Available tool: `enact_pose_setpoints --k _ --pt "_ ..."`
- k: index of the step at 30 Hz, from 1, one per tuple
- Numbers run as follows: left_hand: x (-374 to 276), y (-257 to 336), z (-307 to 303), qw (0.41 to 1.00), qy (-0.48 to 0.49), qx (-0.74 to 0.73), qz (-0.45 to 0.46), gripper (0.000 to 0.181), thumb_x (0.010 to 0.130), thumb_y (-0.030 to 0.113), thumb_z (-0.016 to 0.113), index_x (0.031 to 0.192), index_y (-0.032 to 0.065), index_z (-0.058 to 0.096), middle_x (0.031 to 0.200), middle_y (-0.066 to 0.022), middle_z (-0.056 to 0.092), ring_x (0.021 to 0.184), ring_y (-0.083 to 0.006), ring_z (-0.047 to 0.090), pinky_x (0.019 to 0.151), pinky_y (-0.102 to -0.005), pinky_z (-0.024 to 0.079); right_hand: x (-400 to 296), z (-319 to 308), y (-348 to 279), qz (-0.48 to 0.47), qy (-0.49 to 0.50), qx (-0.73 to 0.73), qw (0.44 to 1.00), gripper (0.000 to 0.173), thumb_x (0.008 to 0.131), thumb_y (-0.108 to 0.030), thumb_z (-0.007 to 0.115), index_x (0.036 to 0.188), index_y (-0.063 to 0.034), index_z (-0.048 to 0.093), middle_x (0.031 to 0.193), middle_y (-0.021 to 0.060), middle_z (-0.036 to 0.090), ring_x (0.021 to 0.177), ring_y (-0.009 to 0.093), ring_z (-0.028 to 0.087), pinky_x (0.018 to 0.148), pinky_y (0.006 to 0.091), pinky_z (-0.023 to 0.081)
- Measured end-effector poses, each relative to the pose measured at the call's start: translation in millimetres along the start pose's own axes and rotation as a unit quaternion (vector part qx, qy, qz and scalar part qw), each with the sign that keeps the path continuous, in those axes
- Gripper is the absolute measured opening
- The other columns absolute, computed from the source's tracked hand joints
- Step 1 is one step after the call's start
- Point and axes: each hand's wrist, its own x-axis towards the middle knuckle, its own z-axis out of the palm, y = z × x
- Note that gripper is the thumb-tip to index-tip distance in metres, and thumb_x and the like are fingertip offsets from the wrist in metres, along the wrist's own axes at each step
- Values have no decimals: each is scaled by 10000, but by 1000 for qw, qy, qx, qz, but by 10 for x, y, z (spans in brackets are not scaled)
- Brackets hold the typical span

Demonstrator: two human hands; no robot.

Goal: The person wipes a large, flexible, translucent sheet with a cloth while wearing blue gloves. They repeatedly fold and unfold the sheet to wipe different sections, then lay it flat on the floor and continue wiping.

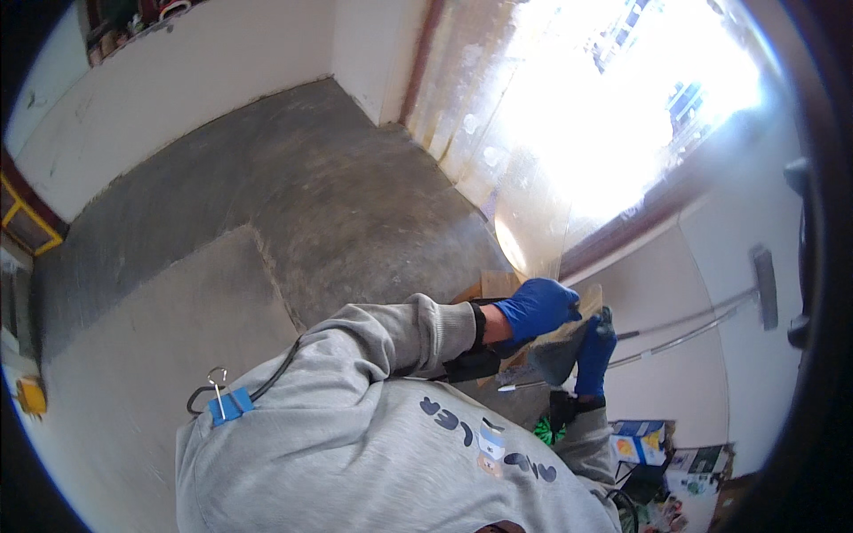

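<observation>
My left hand (538,309), in a blue glove, reaches across in front of my chest with its fingers curled on a thin, partly see-through yellowish and grey sheet (558,356). On the other side of that sheet, my right hand (596,352), also gloved in blue, pinches its edge near the fingertips. The sheet hangs bent between the two hands; its exact material is hard to tell. Just beyond them, clear plastic film (533,233) hangs down over a bright window (600,120). A white-tipped slim object (512,387) shows below the sheet, mostly hidden.
A paint roller (766,288) on a long pole leans against the white wall (693,333) at the right. Printed boxes (640,442) stand at lower right. Brown board pieces (498,284) lie behind my left hand. Grey concrete floor (320,193) spreads to the left, with a yellow-framed object (26,216).
</observation>
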Motion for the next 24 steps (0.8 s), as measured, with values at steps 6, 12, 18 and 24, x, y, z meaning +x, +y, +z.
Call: enact_pose_setpoints --k 6,12,18,24 --pt "-11 64 -118 999 -33 -14 -8 235 839 305 581 868 77 629 819 -193 625 786 -337 633 653 -361 506 271 68 -136 246 122 590 759 275 959 -260 480 1143 -62 532 967 -20 517 884 74 491 828 230 423" --pt "-46 -52 -222 998 -52 -2 -35 185 840 217 592 915 58 649 788 -174 644 714 -294 652 622 -349 505 352 -2 -562 11 27 238 971 214 811 -137 628 997 -40 584 897 107 634 798 202 630 696 286 497" --pt "-129 -89 -118 998 -57 38 4 181 869 193 504 905 82 642 745 -173 629 671 -346 629 573 -376 502 431 138 -602 126 1 343 931 167 853 -167 606 942 -26 603 762 92 638 704 132 595 634 283 486" --pt "-102 -64 -203 996 -25 -59 -69 134 826 122 574 861 24 659 783 -185 647 700 -220 657 628 -310 496 412 295 -420 88 21 346 934 209 868 -215 599 947 -21 608 768 111 645 698 154 616 606 311 491"
